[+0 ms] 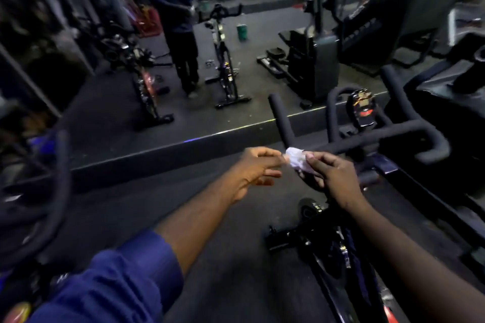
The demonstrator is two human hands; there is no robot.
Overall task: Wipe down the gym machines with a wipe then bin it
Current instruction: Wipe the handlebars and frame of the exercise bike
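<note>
Noting a wipe [296, 161] held between both hands, just right of centre frame. It is a small, pale, crumpled wad in the air, just in front of the left end of the black handlebar [380, 140] of the exercise bike [338, 252] at lower right. We cannot tell whether it touches the bar.

Right hand [333, 178]: thumb and fingers curl round the wad's right side, clamped on it.

Left hand [258, 168]: thumb and forefinger come together at the wad's left edge, with the other fingers loosely curled below. We read this as a pinch, though blur softens the contact.

Step in hand, our judgement: readying the wipe at the bike, opening or refolding it, rather than wiping. No stroke on the machine is evident.

Next move, our judgement: one hand takes the wipe alone and spreads enough of it to give a flat face. It then presses the wipe along the handlebar foam, wrapping the tube so the underside is covered too. The console [362, 107] between the bar's horns wants a lighter touch.

Other: a mirror wall [105, 113] fills the upper half of the frame, showing a standing person [181, 34] and another bike [225, 60]. A small green container [242, 31] stands on the floor in the reflection, upper centre. It may be a bin; we cannot tell. Binning is not yet due.
</note>
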